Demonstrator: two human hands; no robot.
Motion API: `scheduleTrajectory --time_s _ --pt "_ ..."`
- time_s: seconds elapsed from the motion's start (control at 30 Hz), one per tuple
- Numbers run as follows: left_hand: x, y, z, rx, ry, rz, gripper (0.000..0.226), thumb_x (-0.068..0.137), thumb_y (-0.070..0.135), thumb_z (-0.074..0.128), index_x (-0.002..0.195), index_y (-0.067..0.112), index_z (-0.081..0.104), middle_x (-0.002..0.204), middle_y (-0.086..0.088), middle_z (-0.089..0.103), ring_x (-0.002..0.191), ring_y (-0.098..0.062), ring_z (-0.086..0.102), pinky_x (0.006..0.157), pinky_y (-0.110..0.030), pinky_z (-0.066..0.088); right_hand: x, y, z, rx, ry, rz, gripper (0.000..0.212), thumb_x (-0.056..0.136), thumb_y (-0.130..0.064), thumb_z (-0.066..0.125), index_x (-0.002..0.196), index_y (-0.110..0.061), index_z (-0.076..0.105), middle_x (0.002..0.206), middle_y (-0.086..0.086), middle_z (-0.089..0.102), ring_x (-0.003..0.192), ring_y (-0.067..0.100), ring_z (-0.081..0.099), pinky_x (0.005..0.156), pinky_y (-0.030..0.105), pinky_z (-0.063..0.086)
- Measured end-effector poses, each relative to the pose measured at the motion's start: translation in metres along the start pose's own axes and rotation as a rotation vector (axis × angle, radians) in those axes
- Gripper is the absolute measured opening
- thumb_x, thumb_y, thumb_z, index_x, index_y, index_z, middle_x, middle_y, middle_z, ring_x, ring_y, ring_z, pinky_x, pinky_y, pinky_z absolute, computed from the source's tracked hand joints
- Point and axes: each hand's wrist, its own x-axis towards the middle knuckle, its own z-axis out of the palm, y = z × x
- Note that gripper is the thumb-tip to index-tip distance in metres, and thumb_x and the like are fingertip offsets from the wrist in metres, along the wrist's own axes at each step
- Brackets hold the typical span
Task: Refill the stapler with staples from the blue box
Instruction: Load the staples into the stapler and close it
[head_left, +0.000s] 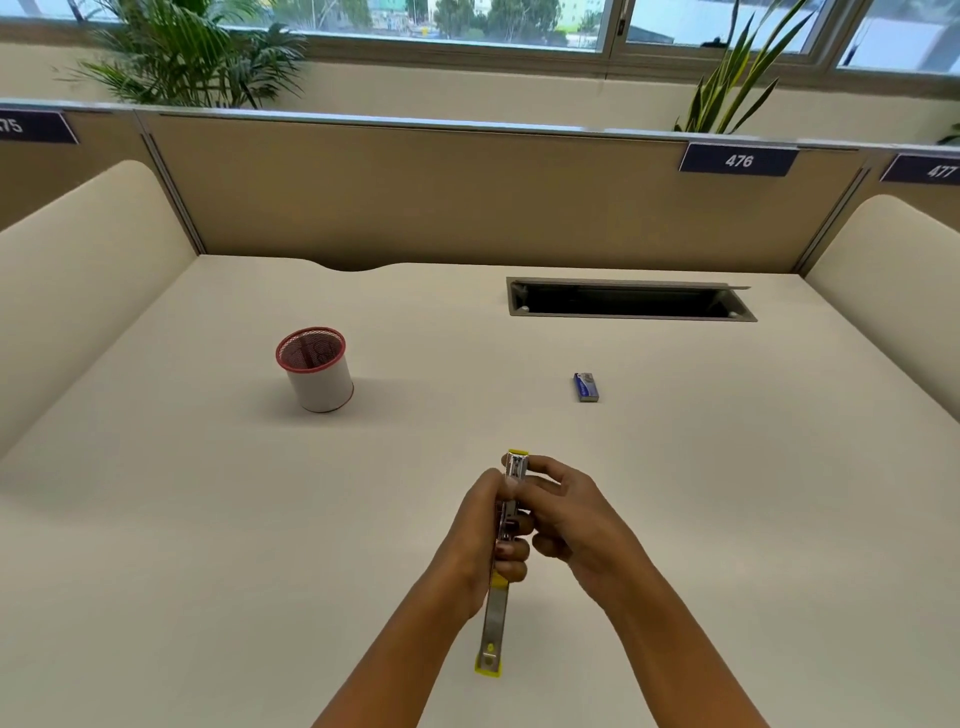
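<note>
Bare forearms, no sleeves, left hand (488, 525) nails seemingly dark (blurry)

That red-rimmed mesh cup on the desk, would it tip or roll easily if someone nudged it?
The mesh cup looks light, so a nudge would probably slide it. It stands upright on a base narrower than its rim, so a high push might tip it. Being round, it would likely roll once down.

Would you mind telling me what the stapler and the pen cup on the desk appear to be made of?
Stapler: bare metal, judging by its shiny silver body, with yellow end pieces, probably plastic. Pen cup: seemingly wire mesh, red and see-through near the rim, while its white outer wall looks smooth, perhaps a wrap or coating.
</note>
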Motion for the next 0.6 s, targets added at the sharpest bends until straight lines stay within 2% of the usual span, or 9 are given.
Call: scheduleTrajectory --time_s 0.1,0.2,0.3,0.4,0.5,0.57,0.6 --pt "-0.001 0.000 0.001 0.004 -0.018 -0.044 0.032 0.087 0.040 0.038 0.070 0.013 0.046 0.055 0.003 0.036 0.044 -0.009 0.020 0.039 -0.017 0.019 0.002 -0.003 -0.008 0.123 -0.078 0.127 0.033 0.084 -0.006 0.071 0.115 -0.018 0.067 0.074 0.001 0.067 0.051 0.011 0.051 0.038 0.019 0.030" --pt "0.000 -0.003 0.000 0.074 0.012 -0.038 0.038 0.090 0.049 0.046 0.070 0.017 0.049 0.048 0.007 0.039 0.040 -0.007 0.022 0.037 -0.016 0.019 0.001 -0.002 -0.012 0.176 -0.095 0.201 0.039 0.082 0.002 0.069 0.114 -0.020 0.068 0.061 0.000 0.061 0.041 0.007 0.048 0.037 0.019 0.028" --pt "0.001 -0.005 -0.001 0.136 0.024 -0.007 0.033 0.092 0.043 0.045 0.072 0.017 0.049 0.049 0.007 0.038 0.038 -0.006 0.023 0.037 -0.016 0.019 0.000 -0.001 -0.011 0.161 -0.090 0.168 0.039 0.084 0.007 0.065 0.115 -0.017 0.067 0.060 -0.004 0.062 0.042 0.006 0.048 0.037 0.018 0.028" --pt "0.002 -0.004 0.000 0.135 0.024 -0.006 0.030 0.094 0.036 0.041 0.073 0.015 0.046 0.054 0.005 0.036 0.038 -0.006 0.023 0.036 -0.016 0.020 0.000 -0.001 -0.010 0.117 -0.067 0.129 0.042 0.083 0.008 0.065 0.119 -0.012 0.064 0.066 -0.003 0.065 0.051 0.011 0.049 0.038 0.018 0.030" --pt "0.003 -0.003 0.002 0.121 0.018 0.007 0.032 0.096 0.033 0.036 0.073 0.014 0.048 0.052 0.006 0.037 0.039 -0.006 0.023 0.036 -0.016 0.021 -0.002 -0.002 -0.016 0.163 -0.137 0.122 0.047 0.079 0.007 0.070 0.121 -0.012 0.063 0.067 -0.003 0.061 0.044 0.007 0.040 0.039 0.018 0.030" --pt "0.004 0.000 0.001 0.074 0.012 0.009 0.030 0.095 0.031 0.034 0.075 0.015 0.048 0.052 0.007 0.036 0.041 -0.006 0.022 0.038 -0.017 0.020 -0.006 -0.004 -0.024 0.281 -0.216 0.140 0.051 0.075 0.002 0.075 0.122 -0.014 0.065 0.081 0.002 0.060 0.042 0.006 0.030 0.038 0.018 0.029" --pt "0.005 0.001 0.000 0.046 0.007 0.002 0.028 0.094 0.030 0.032 0.077 0.014 0.049 0.052 0.007 0.035 0.040 -0.007 0.021 0.038 -0.018 0.019 -0.008 -0.004 -0.029 0.331 -0.203 0.145 0.051 0.075 -0.001 0.075 0.123 -0.013 0.064 0.091 0.005 0.064 0.041 0.006 0.027 0.038 0.018 0.030"
